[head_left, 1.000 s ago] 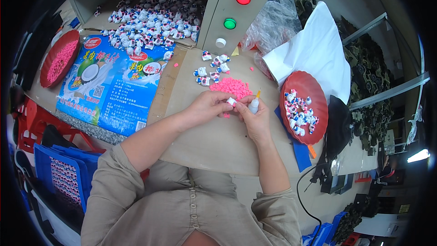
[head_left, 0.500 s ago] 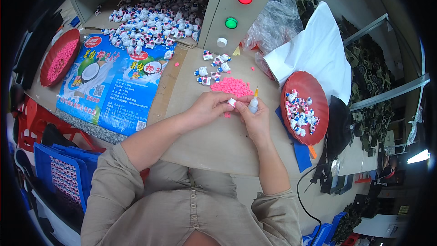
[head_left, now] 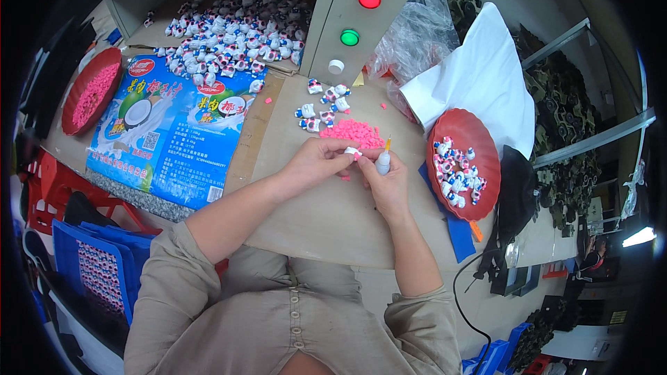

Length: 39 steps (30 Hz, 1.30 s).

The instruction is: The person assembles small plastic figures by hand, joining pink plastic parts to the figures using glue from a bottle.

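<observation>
The left hand [head_left: 321,162] is pinching a small white figure [head_left: 352,152] between its fingertips, while the right hand [head_left: 387,182] is gripping a small glue bottle [head_left: 383,161] upright, just beside it. Both hands are meeting over the tabletop [head_left: 326,215]. Just beyond them a pile of pink pieces [head_left: 351,132] is lying, with a red tray [head_left: 464,163] of figures sitting to the right.

Small white piece [head_left: 352,152] mostly hidden by left hand [head_left: 321,161] fingers; exact kind too small to tell. Glue bottle [head_left: 383,162] base covered by right hand [head_left: 386,184].
</observation>
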Motion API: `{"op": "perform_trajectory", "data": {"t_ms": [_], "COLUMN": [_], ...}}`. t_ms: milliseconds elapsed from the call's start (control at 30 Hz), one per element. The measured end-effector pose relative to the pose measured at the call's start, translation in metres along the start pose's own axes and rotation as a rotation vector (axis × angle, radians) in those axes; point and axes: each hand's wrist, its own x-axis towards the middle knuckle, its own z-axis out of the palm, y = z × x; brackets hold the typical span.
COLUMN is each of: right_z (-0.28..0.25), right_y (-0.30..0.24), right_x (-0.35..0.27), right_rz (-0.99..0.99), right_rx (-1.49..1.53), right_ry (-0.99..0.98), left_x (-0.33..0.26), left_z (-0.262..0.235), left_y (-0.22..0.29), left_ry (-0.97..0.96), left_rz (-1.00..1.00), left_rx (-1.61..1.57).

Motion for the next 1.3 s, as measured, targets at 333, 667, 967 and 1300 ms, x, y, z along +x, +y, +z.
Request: {"op": "perform_trajectory", "data": {"t_ms": [333, 667, 967, 1300], "right_z": [-0.001, -0.008, -0.023, -0.035], "right_y": [0.005, -0.001, -0.004, 0.006], "right_x": [-0.004, 0.006, 0.006, 0.009], "right_rz": [0.019, 0.066, 0.054, -0.128], "right_rx": [-0.091, 0.468, 0.289, 0.458], "right_ry": [0.005, 0.032, -0.067, 0.073], "left_x": [0.000, 0.003, 0.006, -0.002], "left_z": [0.002, -0.047, -0.045, -0.021], "left_y": [-0.006, 0.034, 0.019, 0.033], "left_ry": [0.006, 0.014, 0.259, 0.127], "left_rz": [-0.011, -0.184, 0.267, -0.120], "left_rx": [0.051, -0.567, 1.287, 0.281]}}
